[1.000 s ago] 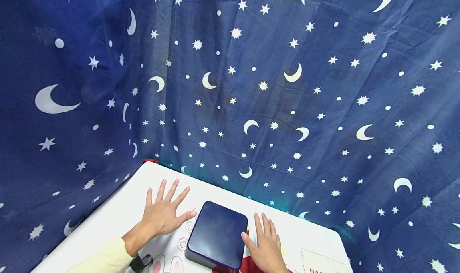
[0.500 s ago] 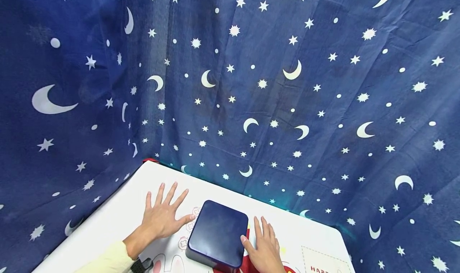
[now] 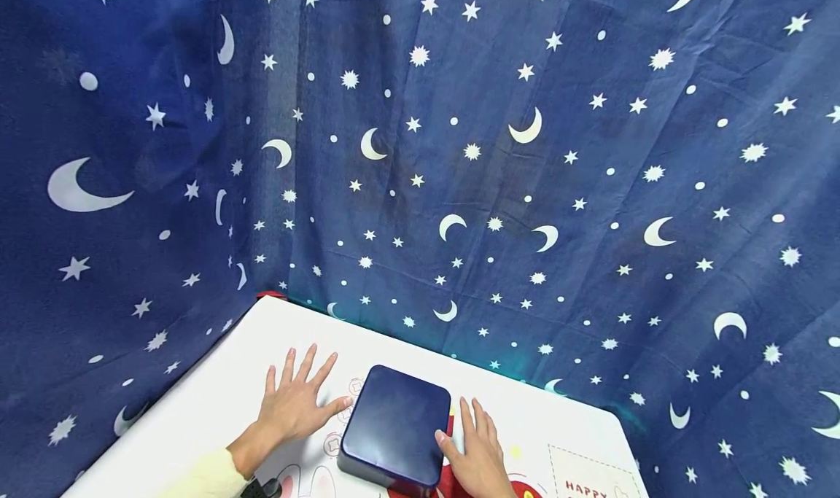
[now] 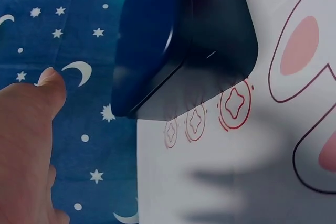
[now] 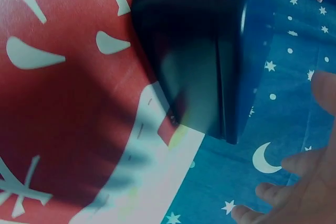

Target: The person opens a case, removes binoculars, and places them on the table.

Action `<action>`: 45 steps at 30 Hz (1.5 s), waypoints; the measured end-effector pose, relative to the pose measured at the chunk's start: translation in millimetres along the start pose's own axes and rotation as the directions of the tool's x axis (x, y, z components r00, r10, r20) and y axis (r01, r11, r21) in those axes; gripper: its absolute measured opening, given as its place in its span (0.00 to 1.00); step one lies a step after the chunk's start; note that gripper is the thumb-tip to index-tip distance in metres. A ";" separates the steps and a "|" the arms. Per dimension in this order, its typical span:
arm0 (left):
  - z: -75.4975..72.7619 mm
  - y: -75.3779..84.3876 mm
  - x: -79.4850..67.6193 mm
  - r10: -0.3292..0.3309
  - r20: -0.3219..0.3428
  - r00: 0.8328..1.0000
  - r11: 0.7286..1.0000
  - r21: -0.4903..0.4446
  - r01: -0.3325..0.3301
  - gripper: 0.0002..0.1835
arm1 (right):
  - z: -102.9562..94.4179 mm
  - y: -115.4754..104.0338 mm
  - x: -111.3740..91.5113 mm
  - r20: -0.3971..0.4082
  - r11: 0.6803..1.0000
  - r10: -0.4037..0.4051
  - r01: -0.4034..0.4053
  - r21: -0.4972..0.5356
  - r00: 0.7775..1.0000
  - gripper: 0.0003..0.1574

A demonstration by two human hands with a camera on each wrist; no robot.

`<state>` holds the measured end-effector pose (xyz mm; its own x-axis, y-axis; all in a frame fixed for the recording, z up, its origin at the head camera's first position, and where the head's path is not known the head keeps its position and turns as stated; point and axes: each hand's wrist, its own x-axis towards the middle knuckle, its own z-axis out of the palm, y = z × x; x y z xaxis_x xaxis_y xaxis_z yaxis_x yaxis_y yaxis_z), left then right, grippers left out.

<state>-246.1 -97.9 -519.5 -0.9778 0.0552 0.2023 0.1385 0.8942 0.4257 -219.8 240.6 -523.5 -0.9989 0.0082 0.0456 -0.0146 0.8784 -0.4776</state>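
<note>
A dark navy box (image 3: 397,426) with rounded corners and a lid sits on the white printed table covering. To its left, my left hand (image 3: 292,408) hovers with fingers spread, its thumb pointing at the box's side. On the other side, my right hand (image 3: 479,454) has its fingers extended and its thumb near the lid's right edge. The left wrist view shows a gap between the left thumb (image 4: 51,90) and the box (image 4: 184,40). In the right wrist view the box (image 5: 199,61) stands apart from the right fingers (image 5: 273,192). Neither hand holds anything.
The table covering (image 3: 226,381) carries printed rabbit ears, red coin shapes and a red figure under the box. A navy curtain (image 3: 420,192) with moons and stars hangs behind and to the left. A black strap-like item (image 3: 259,489) shows by the left wrist.
Both hands have drawn slightly back toward the person, with fingers still extended. The box has stayed in place on the table, while the head view has shifted a little.
</note>
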 end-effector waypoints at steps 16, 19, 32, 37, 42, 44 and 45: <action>13.5 6.0 1.3 -0.115 0.223 0.968 0.934 -0.307 0.182 0.50 | 12.7 13.3 3.3 0.072 0.978 0.065 -0.078 0.196 0.995 0.57; 13.2 9.9 2.9 -0.138 0.276 0.951 0.883 -0.400 0.244 0.50 | 16.3 14.9 6.2 0.114 0.942 0.131 -0.160 0.295 0.985 0.59; 28.1 18.8 18.5 -0.172 0.424 0.889 0.575 -0.689 0.440 0.43 | 32.9 16.5 10.9 0.208 0.611 0.195 -0.285 0.738 0.959 0.53; 38.4 22.9 20.0 -0.170 0.426 0.889 0.501 -0.739 0.450 0.39 | 34.1 16.6 12.5 0.195 0.550 0.228 -0.291 0.783 0.954 0.49; 45.5 22.4 18.7 -0.215 0.425 0.879 0.473 -0.742 0.475 0.35 | 36.2 14.1 14.1 0.203 0.538 0.246 -0.307 0.785 0.948 0.44; 46.1 22.6 17.9 -0.224 0.421 0.879 0.474 -0.741 0.476 0.33 | 37.1 13.2 14.4 0.204 0.530 0.249 -0.310 0.790 0.947 0.43; 46.4 23.1 17.6 -0.227 0.417 0.880 0.476 -0.741 0.474 0.31 | 37.5 13.3 14.4 0.202 0.525 0.248 -0.307 0.794 0.947 0.42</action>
<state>-267.4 -55.7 -547.1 -0.9575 0.0314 -0.2866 -0.2809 0.1231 0.9518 -236.1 234.4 -562.1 -0.9589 0.1288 -0.2529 0.2641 0.0789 -0.9613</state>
